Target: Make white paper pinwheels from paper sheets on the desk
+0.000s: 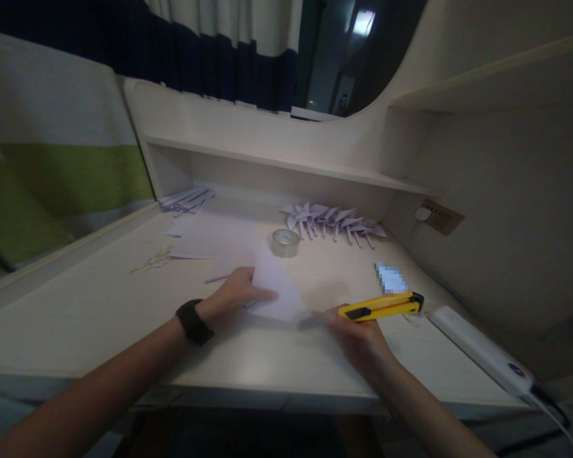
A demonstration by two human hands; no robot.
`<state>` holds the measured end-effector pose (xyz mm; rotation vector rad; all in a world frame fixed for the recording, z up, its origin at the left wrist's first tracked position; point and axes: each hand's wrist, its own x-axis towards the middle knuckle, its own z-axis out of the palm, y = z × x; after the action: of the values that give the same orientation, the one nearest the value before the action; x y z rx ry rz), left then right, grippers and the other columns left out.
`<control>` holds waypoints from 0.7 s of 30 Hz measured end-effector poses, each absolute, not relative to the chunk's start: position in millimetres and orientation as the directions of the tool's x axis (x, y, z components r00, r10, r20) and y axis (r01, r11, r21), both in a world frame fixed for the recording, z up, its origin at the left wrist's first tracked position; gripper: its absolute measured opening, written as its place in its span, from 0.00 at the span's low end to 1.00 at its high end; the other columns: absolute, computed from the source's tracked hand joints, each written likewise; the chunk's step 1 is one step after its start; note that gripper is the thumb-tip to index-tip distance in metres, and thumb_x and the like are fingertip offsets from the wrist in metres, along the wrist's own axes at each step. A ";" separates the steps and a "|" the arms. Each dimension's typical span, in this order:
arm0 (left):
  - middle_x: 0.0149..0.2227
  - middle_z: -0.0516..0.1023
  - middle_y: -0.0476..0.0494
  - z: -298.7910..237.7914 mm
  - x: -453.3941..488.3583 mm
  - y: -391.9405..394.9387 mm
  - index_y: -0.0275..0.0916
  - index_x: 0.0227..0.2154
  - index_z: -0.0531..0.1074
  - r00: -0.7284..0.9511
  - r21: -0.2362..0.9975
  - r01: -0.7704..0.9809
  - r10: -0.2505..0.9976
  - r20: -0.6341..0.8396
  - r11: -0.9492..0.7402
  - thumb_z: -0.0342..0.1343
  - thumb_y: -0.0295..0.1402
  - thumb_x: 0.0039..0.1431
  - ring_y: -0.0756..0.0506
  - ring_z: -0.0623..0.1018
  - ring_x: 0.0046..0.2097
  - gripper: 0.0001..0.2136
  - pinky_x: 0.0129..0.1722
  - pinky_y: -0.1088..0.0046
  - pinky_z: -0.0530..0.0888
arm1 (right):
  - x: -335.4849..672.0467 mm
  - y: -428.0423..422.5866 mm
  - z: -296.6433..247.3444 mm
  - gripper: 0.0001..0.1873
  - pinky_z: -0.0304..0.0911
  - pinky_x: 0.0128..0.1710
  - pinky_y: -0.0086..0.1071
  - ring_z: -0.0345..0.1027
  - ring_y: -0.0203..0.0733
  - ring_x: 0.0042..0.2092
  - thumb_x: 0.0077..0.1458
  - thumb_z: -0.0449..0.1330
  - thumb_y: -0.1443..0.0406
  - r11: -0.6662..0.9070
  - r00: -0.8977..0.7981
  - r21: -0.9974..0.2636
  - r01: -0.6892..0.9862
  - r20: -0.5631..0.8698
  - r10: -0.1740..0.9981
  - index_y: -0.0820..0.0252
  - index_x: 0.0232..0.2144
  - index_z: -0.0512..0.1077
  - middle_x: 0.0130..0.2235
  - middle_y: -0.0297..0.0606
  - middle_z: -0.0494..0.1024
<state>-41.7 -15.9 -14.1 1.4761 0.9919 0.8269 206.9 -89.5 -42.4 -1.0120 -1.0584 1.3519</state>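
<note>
My left hand (241,289), with a black watch (195,322) on its wrist, is closed on a white sheet of paper (277,289), the thumb lying on top. My right hand (356,334) grips a yellow box cutter (379,308) that points left, its tip at the paper's lower right corner. Whether the blade touches the paper is too blurred to tell. Just beyond the paper lies a roll of clear tape (285,243). A thin paper stick (217,278) shows beside my left hand.
Several paper pinwheels (334,222) lie in a row at the back right. Rolled paper sticks (186,200) are piled at the back left, near flat sheets (219,232) and pale twisted strips (153,259). A phone (390,278) and a white lamp-like bar (477,350) lie on the right.
</note>
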 end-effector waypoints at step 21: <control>0.45 0.77 0.34 -12.4 -31.8 -16.0 0.32 0.45 0.72 0.722 0.984 0.165 0.688 -0.077 -0.063 0.62 0.33 0.47 0.39 0.76 0.42 0.21 0.40 0.63 0.71 | 205.4 -70.3 -39.5 0.11 0.66 0.31 0.33 0.70 0.41 0.30 0.34 0.70 0.64 -0.070 -0.165 -0.995 -0.077 -0.056 0.985 0.64 0.23 0.75 0.26 0.38 0.77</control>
<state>-31.8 -16.0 -12.4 1.6079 0.7049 0.4925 205.4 -70.3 -39.5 -1.1116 -1.2352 1.4141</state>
